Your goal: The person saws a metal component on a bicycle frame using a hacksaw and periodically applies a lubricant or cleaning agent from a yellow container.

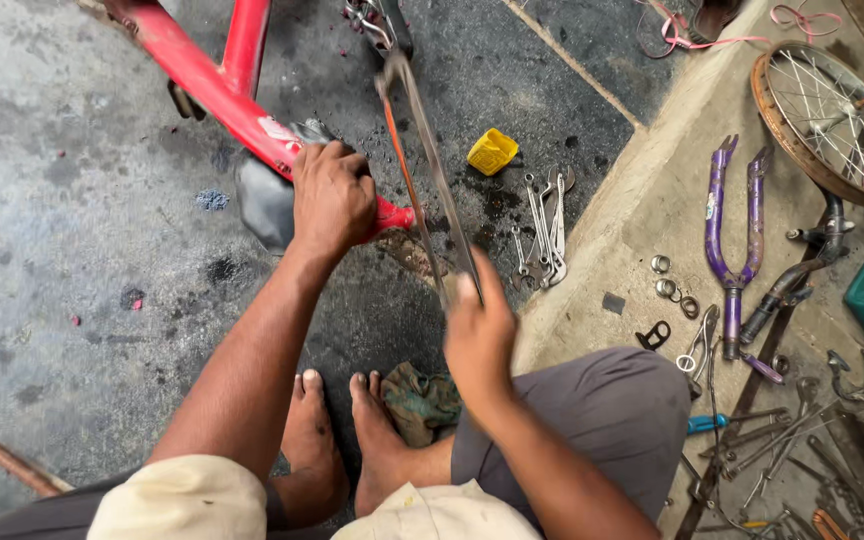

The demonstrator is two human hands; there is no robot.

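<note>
Gripping the red bicycle frame (232, 95) on the concrete floor (72, 250), the left hand (332, 195) is clenched, while a blurred hacksaw (422, 160) is grasped by the right hand (479, 335), with spanners (544, 230) just beyond.

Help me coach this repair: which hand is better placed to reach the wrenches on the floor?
Probably the right hand. It holds the hacksaw just beside the wrenches, while the left hand is across the blade, its grip on the red bicycle frame.
</note>
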